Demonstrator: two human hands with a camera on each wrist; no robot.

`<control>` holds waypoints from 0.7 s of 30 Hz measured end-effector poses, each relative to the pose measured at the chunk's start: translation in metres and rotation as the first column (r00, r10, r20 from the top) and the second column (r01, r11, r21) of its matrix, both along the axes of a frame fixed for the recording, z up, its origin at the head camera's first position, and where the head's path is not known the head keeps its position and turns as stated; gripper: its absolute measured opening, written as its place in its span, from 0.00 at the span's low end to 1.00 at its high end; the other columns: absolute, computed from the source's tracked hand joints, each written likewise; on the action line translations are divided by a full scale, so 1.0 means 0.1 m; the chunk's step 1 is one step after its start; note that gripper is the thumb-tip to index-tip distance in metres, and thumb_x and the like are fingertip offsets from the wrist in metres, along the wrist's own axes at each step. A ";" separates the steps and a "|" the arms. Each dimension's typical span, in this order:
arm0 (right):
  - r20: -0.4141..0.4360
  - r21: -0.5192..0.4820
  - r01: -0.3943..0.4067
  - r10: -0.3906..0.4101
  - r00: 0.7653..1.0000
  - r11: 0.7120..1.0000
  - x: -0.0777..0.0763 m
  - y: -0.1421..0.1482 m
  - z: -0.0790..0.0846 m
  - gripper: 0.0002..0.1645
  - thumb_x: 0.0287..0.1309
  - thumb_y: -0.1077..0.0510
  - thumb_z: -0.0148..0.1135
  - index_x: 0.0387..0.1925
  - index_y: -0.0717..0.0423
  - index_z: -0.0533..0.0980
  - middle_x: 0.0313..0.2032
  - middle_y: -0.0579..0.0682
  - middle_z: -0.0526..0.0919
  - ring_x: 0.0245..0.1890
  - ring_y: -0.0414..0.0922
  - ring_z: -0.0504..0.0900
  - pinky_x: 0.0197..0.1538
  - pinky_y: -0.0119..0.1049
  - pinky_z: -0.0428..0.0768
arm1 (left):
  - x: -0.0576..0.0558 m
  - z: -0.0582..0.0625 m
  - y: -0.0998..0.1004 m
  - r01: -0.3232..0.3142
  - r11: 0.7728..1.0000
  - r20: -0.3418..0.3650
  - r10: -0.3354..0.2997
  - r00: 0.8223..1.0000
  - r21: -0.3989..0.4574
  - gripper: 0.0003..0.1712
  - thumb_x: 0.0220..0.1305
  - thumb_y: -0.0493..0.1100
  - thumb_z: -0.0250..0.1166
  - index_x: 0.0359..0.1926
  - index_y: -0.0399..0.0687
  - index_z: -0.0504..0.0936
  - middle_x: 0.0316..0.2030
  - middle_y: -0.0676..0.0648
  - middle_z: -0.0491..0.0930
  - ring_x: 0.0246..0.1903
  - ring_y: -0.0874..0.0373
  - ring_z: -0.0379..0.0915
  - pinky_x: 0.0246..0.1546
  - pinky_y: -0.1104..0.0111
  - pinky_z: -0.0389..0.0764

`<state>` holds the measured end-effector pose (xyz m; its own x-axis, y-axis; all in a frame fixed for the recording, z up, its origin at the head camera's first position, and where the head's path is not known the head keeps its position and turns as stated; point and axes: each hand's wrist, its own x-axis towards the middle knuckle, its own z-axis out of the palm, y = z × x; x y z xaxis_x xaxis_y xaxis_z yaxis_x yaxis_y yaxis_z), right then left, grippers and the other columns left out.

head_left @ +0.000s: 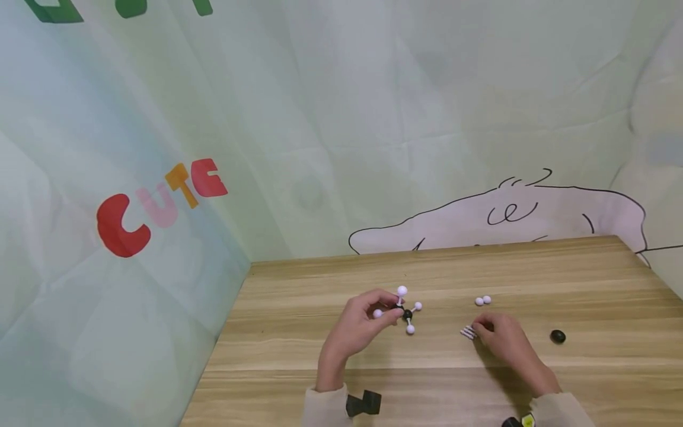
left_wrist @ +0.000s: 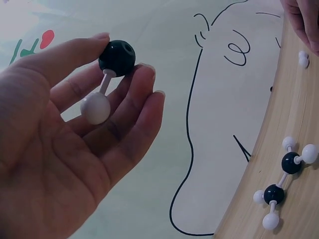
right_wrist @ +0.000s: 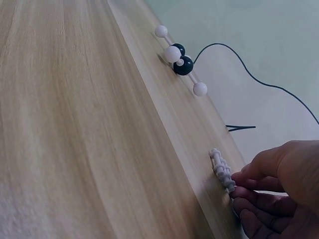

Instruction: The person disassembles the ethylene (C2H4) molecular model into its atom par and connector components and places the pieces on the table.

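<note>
Left hand (head_left: 354, 325): fingertips hold a black ball (left_wrist: 117, 58), its white ball (left_wrist: 95, 108) near the palm, maybe to keep it out of the way | joined balls (left_wrist: 273, 194): on table (head_left: 277, 320) | white sticks (head_left: 468, 332): bunched, maybe for easy reach | right hand (head_left: 504, 338): fingertips close together at sticks; can't tell if pinching one

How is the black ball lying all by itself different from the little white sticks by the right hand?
The black ball is dark, but the white sticks are pale. The ball is round and chunky, while the sticks are long and thin. There's one ball by itself, but several sticks bunched together, with the right hand touching them. Both are on the wooden table.
</note>
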<state>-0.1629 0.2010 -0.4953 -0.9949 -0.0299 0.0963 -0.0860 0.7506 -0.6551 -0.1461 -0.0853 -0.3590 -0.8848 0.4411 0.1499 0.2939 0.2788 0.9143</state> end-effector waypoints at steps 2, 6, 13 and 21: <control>0.003 -0.004 -0.005 0.005 1.000 1.000 0.00 0.00 0.00 0.05 0.57 0.62 0.62 0.30 0.59 0.82 0.30 0.51 0.85 0.31 0.43 0.76 0.34 0.39 0.73 | 0.00 0.00 0.01 0.003 1.000 0.001 -0.003 1.000 0.002 0.11 0.61 0.34 0.64 0.44 0.33 0.80 0.41 0.37 0.82 0.31 0.66 0.75 0.33 0.78 0.76; -0.001 -0.001 -0.009 0.009 1.000 1.000 0.01 0.00 -0.01 0.04 0.56 0.62 0.62 0.31 0.58 0.82 0.30 0.50 0.85 0.32 0.43 0.78 0.36 0.40 0.75 | 0.02 0.03 0.04 0.009 1.000 -0.032 -0.010 0.999 -0.019 0.10 0.60 0.33 0.65 0.43 0.33 0.81 0.42 0.37 0.81 0.35 0.64 0.75 0.36 0.78 0.76; -0.025 -0.004 -0.017 0.017 1.000 1.000 0.04 -0.02 0.10 0.06 0.58 0.61 0.62 0.35 0.60 0.81 0.29 0.48 0.83 0.30 0.41 0.76 0.34 0.38 0.74 | -0.03 -0.05 0.09 0.003 0.999 -0.074 -0.005 0.997 -0.032 0.11 0.57 0.31 0.67 0.42 0.35 0.82 0.42 0.40 0.81 0.39 0.57 0.78 0.40 0.76 0.79; -0.191 -0.124 -0.095 0.070 0.979 0.988 0.16 -0.31 0.57 0.11 0.60 0.60 0.62 0.44 0.57 0.79 0.31 0.43 0.81 0.31 0.35 0.76 0.33 0.29 0.77 | -0.15 -0.31 0.12 0.057 0.998 -0.039 -0.058 0.998 -0.003 0.10 0.58 0.35 0.67 0.43 0.44 0.82 0.43 0.44 0.81 0.33 0.67 0.78 0.37 0.74 0.81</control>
<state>-0.1464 0.1702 -0.4386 -0.9539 -0.0857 0.2875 -0.2732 0.6441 -0.7144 -0.1609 -0.0733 -0.3900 -0.8514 0.4914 0.1835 0.3453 0.2618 0.9013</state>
